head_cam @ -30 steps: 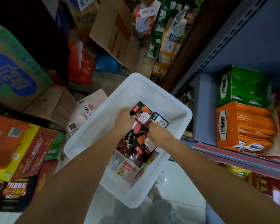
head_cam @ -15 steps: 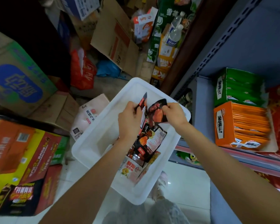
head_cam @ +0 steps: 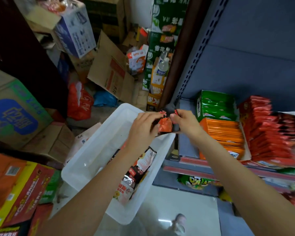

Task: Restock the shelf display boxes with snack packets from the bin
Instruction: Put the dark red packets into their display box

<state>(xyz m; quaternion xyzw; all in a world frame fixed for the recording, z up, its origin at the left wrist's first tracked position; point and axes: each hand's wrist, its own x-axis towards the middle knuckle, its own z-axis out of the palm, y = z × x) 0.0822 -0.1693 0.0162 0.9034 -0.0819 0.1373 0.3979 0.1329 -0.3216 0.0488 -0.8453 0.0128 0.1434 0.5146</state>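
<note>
While both hands meet above the far right corner of the white bin [head_cam: 99,150], the left hand [head_cam: 143,128] and the right hand [head_cam: 186,122] each pinch a small bunch of black and red snack packets [head_cam: 165,126] between curled fingers, holding it clear of the bin's rim. More packets [head_cam: 136,169] lie loose along the bin's right wall. On the shelf [head_cam: 191,163] to the right stand three display boxes side by side: a green box [head_cam: 215,104] at the back, an orange box [head_cam: 223,137] just in front of it, and a red box [head_cam: 266,132] further right, all filled with upright packets.
</note>
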